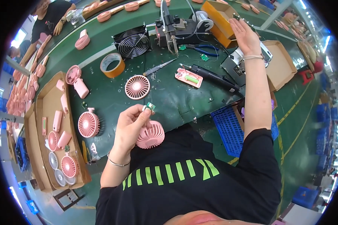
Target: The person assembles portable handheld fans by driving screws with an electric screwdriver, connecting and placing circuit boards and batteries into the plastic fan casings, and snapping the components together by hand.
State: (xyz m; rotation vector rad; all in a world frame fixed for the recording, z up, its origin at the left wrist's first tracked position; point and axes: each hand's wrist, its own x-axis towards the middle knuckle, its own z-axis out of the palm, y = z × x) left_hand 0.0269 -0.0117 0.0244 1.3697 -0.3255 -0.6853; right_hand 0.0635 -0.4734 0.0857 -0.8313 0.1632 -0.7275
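My left hand (130,125), at the front edge of the bench, pinches a small green circuit board (149,106) between thumb and fingers. A pink fan head (151,135) hangs just below it, against the same hand; whether wires join the two, I cannot tell. My right hand (247,39) is stretched out at the far right with its fingers extended. Its fingertips are beside an orange-yellow box (218,20) and a dark strip that looks like circuit boards (236,17). A pink round fan grille (137,87) and an opened pink handle shell (189,78) with a green battery lie ahead.
A soldering stand (169,30), solder spool (204,21), black cooling fan (133,43), tape roll (112,65), tweezers (159,67), blue pliers (202,49) and black electric screwdriver (216,79) occupy the bench. At left, a cardboard tray (34,150) holds fan parts. A blue basket (227,131) stands below.
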